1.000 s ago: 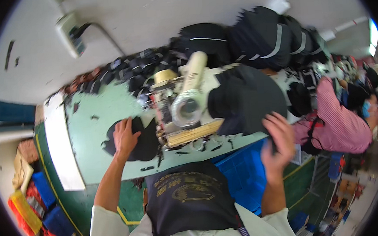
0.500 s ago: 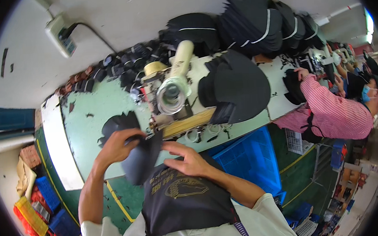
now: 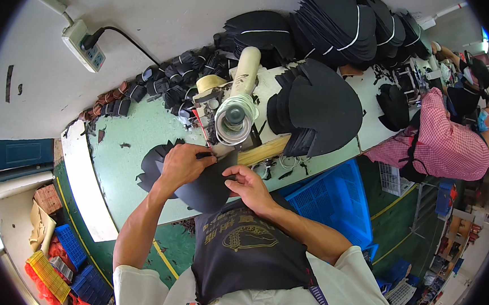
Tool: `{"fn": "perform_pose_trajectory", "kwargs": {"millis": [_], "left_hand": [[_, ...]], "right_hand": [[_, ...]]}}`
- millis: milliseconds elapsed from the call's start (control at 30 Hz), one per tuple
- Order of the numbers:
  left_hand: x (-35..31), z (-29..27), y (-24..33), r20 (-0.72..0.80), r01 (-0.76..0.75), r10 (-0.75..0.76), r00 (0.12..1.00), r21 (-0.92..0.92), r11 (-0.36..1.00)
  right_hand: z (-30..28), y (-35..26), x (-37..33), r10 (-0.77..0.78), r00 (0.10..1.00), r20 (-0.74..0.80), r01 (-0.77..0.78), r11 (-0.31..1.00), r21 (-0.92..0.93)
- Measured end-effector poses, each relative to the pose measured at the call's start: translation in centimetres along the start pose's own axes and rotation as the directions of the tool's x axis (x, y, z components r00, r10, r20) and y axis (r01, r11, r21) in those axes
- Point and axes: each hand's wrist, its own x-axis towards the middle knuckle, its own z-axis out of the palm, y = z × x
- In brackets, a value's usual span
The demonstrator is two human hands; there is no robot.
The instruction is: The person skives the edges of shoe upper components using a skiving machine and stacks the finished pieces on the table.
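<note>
A dark, flat cut piece (image 3: 204,190) with a rounded edge lies at the front of a cream machine (image 3: 235,122). The fingers of my left hand (image 3: 184,165) are closed at its upper part, close to the machine's working point, and a small dark end (image 3: 203,155) shows at the fingertips. My right hand (image 3: 251,190) rests by the piece's right edge, thumb and fingers apart, fingertips touching it. Another black piece with a jagged edge (image 3: 148,165) lies on the table left of my left hand. To the machine's right is a stack of black cut pieces (image 3: 326,110).
Bundled black pieces (image 3: 337,24) line the wall behind the pale green table (image 3: 127,177). A blue crate (image 3: 333,203) stands below the table's front edge at right. Further right, a person in a checked red top (image 3: 437,144) sits at the bench. Colored baskets (image 3: 49,276) are at lower left.
The piece has moved in against the machine and lies flatter. My left hand has shifted right and up with it. My right hand has come to its edge. The view has tilted slightly.
</note>
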Motion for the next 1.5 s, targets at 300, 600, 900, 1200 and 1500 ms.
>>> {"fn": "perform_pose_trajectory", "kwargs": {"millis": [300,600,900,1200,1500], "left_hand": [[1.3,4.8,3.1,-0.445,-0.206,0.290,0.847,0.227,0.952],[-1.4,4.6,3.5,-0.353,-0.340,0.215,0.910,-0.341,0.877],[-2.9,4.2,-2.5,0.140,-0.001,0.093,0.986,-0.549,0.836],[0.8,5.9,0.3,-0.073,0.036,-0.130,0.989,-0.725,0.688],[3.2,5.4,1.9,-0.401,0.009,-0.117,0.909,-0.262,0.965]], "right_hand": [[-3.0,-0.1,1.6,-0.085,0.984,-0.153,0.070,0.992,-0.102],[-5.1,-4.0,0.1,-0.036,0.999,0.039,0.031,0.993,0.116],[-7.1,-7.5,-2.4,-0.147,0.989,-0.034,0.121,0.905,-0.407],[-8.2,-10.1,-2.5,-0.468,0.849,0.244,0.428,0.341,-0.837],[-5.2,-11.8,-0.6,-0.374,0.902,0.218,0.286,0.137,-0.949]]}}
